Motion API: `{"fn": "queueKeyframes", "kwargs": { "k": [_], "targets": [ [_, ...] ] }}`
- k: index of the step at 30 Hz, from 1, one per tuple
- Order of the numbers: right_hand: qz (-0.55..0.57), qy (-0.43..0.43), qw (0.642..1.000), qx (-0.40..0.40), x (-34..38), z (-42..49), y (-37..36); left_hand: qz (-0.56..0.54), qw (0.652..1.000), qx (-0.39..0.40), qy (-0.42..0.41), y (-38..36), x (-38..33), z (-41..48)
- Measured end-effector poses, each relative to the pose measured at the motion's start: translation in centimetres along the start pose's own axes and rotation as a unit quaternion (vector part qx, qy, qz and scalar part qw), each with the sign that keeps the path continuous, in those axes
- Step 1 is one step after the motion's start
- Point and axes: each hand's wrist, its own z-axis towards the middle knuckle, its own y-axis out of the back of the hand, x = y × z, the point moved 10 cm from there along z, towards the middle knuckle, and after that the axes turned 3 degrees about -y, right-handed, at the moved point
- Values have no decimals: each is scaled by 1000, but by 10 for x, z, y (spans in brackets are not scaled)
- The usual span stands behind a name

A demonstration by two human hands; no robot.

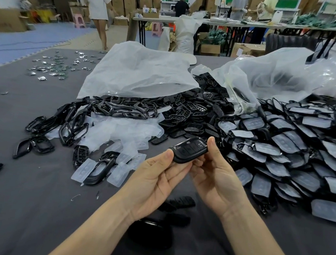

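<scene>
Currently my left hand (157,180) and right hand (218,174) each pinch an end of the black key fob (190,149); I judge even thumb pressure along its seam seats it squarely.

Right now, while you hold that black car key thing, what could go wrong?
1. The key fob is pinched only at its ends by the left hand and the right hand, so it might slip and drop.
2. It could land among the loose black parts under the hands, or roll into the big pile, and be hard to pick out again.
</scene>
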Motion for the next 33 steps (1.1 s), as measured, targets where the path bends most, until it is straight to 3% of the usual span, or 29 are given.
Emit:
{"fn": "queueKeyframes", "kwargs": {
  "k": [7,10,15,23,30,33],
  "targets": [
    [6,9,999,45,6,-5,-7,-5,998,55,-6,-14,-4,-3],
    [-34,28,998,49,9,-4,-6,-9,1000,14,-10,-5,0,-2],
    [-208,100,973,24,27,-2,-1,19,997,-70,-24,21,2,3],
    [-258,69,963,32,23,-6,2,39,995,-85,-40,38,-2,8],
    [-350,104,930,35,29,-23,-7,96,991,-74,-61,37,-6,8],
    [-427,119,896,24,33,-33,-6,102,991,-55,-62,30,-6,10]
  ]
}}
